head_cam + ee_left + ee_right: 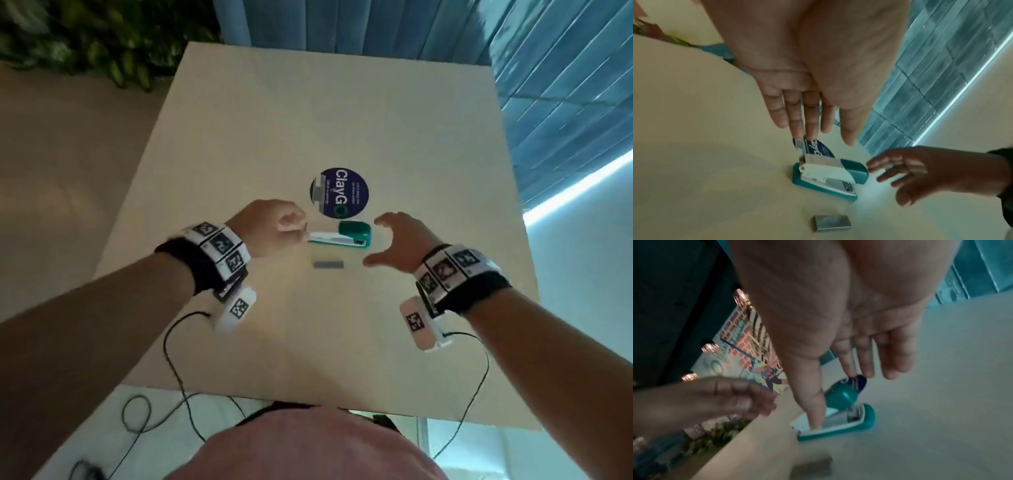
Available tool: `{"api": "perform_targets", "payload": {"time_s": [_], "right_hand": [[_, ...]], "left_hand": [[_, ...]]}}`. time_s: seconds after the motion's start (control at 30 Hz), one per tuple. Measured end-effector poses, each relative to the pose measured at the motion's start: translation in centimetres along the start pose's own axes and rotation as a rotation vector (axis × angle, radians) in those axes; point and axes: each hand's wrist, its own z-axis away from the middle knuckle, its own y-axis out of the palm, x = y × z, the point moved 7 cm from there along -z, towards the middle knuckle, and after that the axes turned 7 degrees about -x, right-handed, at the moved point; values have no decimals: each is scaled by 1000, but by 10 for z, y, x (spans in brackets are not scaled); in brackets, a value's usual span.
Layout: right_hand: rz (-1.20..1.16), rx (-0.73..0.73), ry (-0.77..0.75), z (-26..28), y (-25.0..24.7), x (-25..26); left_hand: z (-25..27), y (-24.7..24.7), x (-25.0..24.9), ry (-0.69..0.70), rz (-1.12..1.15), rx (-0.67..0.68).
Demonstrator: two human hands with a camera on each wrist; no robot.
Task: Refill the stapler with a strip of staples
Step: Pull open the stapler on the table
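Observation:
A teal and white stapler (342, 237) (828, 175) (840, 428) lies on the beige table (308, 120), its teal cap to the right. A grey strip of staples (329, 264) (831, 223) lies loose just in front of it. My left hand (291, 226) (826, 129) hovers over the stapler's left end with relaxed fingers and holds nothing. My right hand (375, 241) (900, 177) is spread open a little to the right of the teal cap, apart from it. I cannot tell whether the stapler's top is lifted.
A round dark blue sticker (339, 192) sits on the table just behind the stapler. Thin black cables (171, 346) trail from both wrists over the near table edge. Plants (102, 44) stand beyond the far left corner, blinds (548, 85) on the right.

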Motion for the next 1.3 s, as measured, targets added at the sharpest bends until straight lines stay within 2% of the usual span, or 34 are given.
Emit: {"api": "perform_targets", "payload": {"time_s": [0.2, 0.3, 0.43, 0.67, 0.8, 0.97, 1.1, 1.2, 1.3], "right_hand": [[-93, -24, -3, -31, 32, 1], [-130, -87, -7, -36, 33, -8], [-131, -94, -24, -39, 34, -14], [-100, -68, -54, -45, 34, -14], [-97, -74, -57, -46, 33, -14], [-129, -84, -61, -46, 33, -16], [-150, -81, -72, -46, 34, -16], [-145, -73, -72, -47, 34, -16], [-131, -61, -72, -46, 34, -14]], "left_hand": [[-38, 48, -39, 142, -72, 91], [-47, 63, -46, 237, -135, 97], [-56, 70, -53, 294, -221, 66], [-62, 71, -57, 337, -243, 129], [-61, 68, -60, 393, -269, 119], [-52, 36, -50, 390, -135, 79], [-37, -5, -26, 333, -3, 6], [-29, -34, 3, 260, -10, -76], [-25, -43, 37, 179, -59, -86]]}}
